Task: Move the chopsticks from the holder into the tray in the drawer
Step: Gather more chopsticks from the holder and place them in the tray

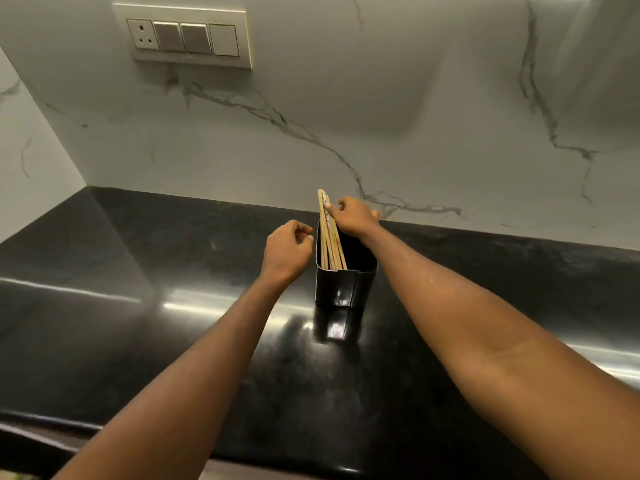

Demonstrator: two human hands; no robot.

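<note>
- Chopsticks of pale wood [330, 237], bundled and leaning to the left side of a glossy black rectangular holder [341, 285], stand on a polished black stone counter [138, 271] below a white marble-veined wall [381, 116] with a cream switch panel [183, 36].
- Both bare arms reach forward; the first step, taking the sticks from the holder, looks to be in hand, with none yet lifted clear.
- The right hand [355, 216] sits at the top of the bundle, its fingers [332, 208] drawn together against the upper ends of the sticks; it appears to be pinching them, though how many are caught cannot be told.
- The left hand [287, 249] hovers just beside the holder's left wall, fingers loosely curled, holding nothing and seemingly not quite touching the holder.
- Next, by judgement, the sticks need a straight upward pull so the tips clear the rim, perhaps with the left hand steadying the holder against tipping or sliding on the slick counter.
- The drawer and its tray are not in view, so the carry to them has yet to begin.
</note>
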